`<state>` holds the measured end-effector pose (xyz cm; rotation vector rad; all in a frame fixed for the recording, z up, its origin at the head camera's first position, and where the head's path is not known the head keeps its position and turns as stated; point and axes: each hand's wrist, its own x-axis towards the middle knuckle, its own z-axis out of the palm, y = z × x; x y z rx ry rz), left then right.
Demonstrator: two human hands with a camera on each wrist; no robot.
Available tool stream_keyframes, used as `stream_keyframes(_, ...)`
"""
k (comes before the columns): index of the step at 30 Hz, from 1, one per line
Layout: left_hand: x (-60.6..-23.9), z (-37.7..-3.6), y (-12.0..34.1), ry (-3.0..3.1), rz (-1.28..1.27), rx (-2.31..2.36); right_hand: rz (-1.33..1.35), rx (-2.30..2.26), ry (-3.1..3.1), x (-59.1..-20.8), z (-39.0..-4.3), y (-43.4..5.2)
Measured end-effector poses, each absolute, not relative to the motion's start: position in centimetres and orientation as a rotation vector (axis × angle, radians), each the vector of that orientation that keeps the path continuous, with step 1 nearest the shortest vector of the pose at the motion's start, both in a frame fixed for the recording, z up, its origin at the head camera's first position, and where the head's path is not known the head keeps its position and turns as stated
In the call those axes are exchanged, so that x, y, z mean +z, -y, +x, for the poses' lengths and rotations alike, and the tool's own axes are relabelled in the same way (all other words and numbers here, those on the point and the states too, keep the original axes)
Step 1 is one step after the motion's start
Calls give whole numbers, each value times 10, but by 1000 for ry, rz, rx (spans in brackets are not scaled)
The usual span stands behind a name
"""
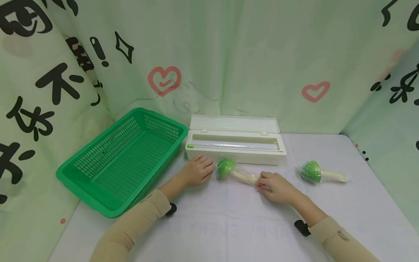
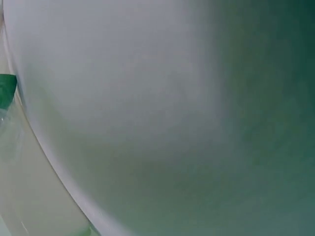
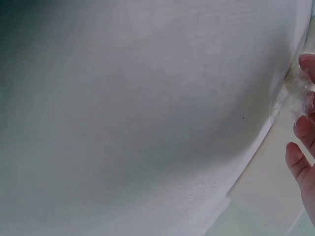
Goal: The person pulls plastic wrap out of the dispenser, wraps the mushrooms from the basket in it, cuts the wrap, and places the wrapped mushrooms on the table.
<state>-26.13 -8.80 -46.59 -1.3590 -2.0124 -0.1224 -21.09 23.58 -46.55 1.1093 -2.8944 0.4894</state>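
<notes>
A mushroom-shaped thing with a green head [image 1: 226,167] and pale handle [image 1: 243,177] lies in clear cling film before the white box. My right hand [image 1: 273,186] pinches the film at the handle's end; the right wrist view shows the crumpled film [image 3: 297,91] at the fingertips. At the head's left side is my left hand [image 1: 198,170], knuckles up, fingers bent down, fingertips hidden. I cannot tell whether it grips the film there. In the left wrist view only the green head [image 2: 7,91] and some film show at the left edge.
Behind the hands stands a white cling film box [image 1: 235,157], lid [image 1: 234,124] raised, a film roll [image 1: 234,145] inside. A green plastic basket [image 1: 108,212] is on the left. To the right lies a second wrapped mushroom-shaped thing [image 1: 312,171]. Printed curtains [image 1: 262,54] surround the white-covered table [image 1: 229,233].
</notes>
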Motion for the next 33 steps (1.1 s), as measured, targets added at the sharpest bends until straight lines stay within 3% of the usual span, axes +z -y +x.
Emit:
stream_keyframes(13,-469,-250,68,1983,-1687,338,1032,478,3007,-457,-210,-228)
stream_keyframes(21,-470,-249,70,1995,-1701,554,1014,535,3070,-457,-211,-229)
stream_keyframes(27,-474,-254,76,1890,-1583,73,1015,549,3075,-456,-211,-229)
stream_keyframes(33,-470,-259,71,1964,-1267,-394,1014,525,3075,-457,-211,-229)
